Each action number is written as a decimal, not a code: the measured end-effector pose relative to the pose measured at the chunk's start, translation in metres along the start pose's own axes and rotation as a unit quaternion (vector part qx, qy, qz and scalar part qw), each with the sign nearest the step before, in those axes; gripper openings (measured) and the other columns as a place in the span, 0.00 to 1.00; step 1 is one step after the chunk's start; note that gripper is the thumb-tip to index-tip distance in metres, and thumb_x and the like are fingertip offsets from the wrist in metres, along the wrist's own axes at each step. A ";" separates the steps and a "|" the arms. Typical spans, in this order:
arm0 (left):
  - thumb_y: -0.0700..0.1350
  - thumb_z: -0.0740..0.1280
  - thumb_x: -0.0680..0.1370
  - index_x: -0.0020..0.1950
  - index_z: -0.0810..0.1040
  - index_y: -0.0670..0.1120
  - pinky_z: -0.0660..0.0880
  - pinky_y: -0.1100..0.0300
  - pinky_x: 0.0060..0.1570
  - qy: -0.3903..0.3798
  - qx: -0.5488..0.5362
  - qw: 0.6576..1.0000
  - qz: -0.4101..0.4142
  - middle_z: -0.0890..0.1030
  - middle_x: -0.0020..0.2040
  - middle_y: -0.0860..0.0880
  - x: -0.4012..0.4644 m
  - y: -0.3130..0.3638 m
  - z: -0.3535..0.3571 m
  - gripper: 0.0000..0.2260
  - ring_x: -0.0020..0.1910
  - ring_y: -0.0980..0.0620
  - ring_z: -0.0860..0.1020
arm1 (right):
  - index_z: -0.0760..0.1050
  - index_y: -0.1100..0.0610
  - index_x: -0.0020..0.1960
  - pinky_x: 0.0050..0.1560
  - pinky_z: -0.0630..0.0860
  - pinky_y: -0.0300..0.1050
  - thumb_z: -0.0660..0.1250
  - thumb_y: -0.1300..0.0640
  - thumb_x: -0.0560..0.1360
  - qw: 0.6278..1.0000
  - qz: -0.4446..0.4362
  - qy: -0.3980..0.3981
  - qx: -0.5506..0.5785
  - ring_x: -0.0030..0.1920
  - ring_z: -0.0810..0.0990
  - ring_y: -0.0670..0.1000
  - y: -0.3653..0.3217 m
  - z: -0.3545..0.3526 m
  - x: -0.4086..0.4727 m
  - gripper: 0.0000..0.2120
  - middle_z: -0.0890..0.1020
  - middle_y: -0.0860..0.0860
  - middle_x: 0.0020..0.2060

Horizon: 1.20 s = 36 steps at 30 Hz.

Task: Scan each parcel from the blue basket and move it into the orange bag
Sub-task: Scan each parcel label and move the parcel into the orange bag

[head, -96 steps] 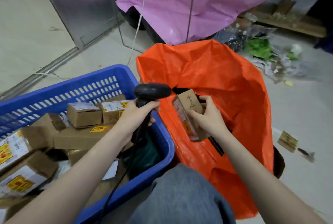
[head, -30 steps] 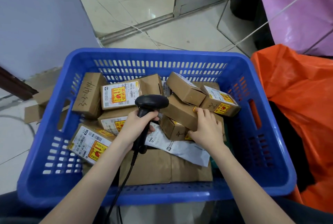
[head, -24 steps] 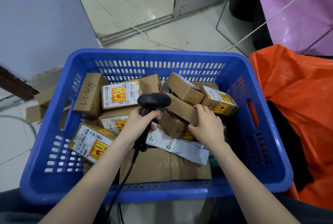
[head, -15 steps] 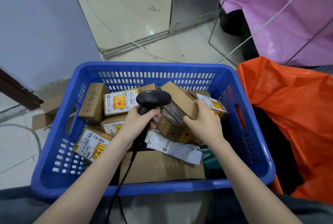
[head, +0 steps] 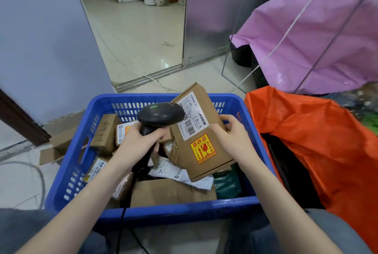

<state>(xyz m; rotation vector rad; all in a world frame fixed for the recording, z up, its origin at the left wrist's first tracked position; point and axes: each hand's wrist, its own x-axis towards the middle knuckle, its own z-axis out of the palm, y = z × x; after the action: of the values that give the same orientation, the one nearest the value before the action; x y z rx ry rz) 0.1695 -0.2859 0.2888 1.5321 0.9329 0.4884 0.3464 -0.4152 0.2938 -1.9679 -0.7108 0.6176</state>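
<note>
One blue basket [head: 69, 174] sits on the floor directly in front of the person, and one orange bag [head: 319, 141] stands just beside its right wall, mouth open and dark inside. Behind the bag hangs a pink sheet [head: 319, 35], and a flattened cardboard box [head: 55, 149] lies on the floor at the basket's left. Inside the basket lie several brown parcels; at least five can be made out beneath the arms, though the arms hide part of the heap and an exact count cannot be told. One lifted parcel [head: 201, 141] is held tilted above the heap, its white barcode label and yellow sticker facing up toward the camera. The right hand [head: 231, 139] grips it by the right edge, fingers curled over the far side and thumb on the labelled face. The left hand [head: 139, 143] is wrapped tight round the handle of one black scanner [head: 160, 115], whose head sits just beside the parcel's left edge, overlapping the label's corner in the view; whether they touch cannot be told. A crumpled white paper slip [head: 176, 172] lies beneath the lifted parcel, on top of a large flat carton.
</note>
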 end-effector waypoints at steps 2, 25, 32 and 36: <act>0.46 0.70 0.76 0.39 0.76 0.42 0.74 0.59 0.38 -0.010 0.044 0.999 0.031 0.75 0.26 0.46 -0.008 0.007 -0.003 0.10 0.26 0.53 0.72 | 0.72 0.49 0.59 0.42 0.75 0.38 0.66 0.49 0.75 1.000 0.002 0.009 0.002 0.45 0.82 0.45 0.000 -0.006 -0.007 0.13 0.81 0.43 0.44; 0.47 0.74 0.71 0.41 0.79 0.49 0.71 0.63 0.37 -0.033 0.221 0.964 0.148 0.79 0.28 0.57 -0.034 0.040 0.010 0.05 0.31 0.62 0.77 | 0.72 0.47 0.57 0.37 0.77 0.39 0.64 0.47 0.76 0.999 0.009 -0.004 -0.041 0.41 0.83 0.46 -0.024 -0.052 -0.028 0.11 0.83 0.49 0.45; 0.47 0.74 0.72 0.39 0.77 0.53 0.68 0.67 0.35 -0.052 0.236 0.959 0.149 0.78 0.27 0.59 -0.038 0.044 0.013 0.07 0.31 0.63 0.77 | 0.70 0.47 0.56 0.39 0.77 0.38 0.63 0.47 0.77 0.999 -0.004 -0.004 -0.044 0.42 0.82 0.46 -0.027 -0.054 -0.028 0.10 0.82 0.48 0.44; 0.45 0.73 0.71 0.41 0.78 0.50 0.70 0.64 0.38 -0.044 0.255 0.955 0.147 0.80 0.34 0.54 -0.039 0.045 0.014 0.05 0.36 0.59 0.78 | 0.70 0.47 0.56 0.41 0.78 0.39 0.64 0.47 0.77 0.999 -0.010 -0.004 -0.041 0.42 0.82 0.45 -0.028 -0.055 -0.029 0.09 0.82 0.47 0.44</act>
<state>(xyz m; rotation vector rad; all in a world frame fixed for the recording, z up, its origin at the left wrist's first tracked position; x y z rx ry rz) 0.1699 -0.3228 0.3374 2.1652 0.7990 0.3992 0.3564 -0.4569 0.3475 -2.0314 -0.7720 0.5933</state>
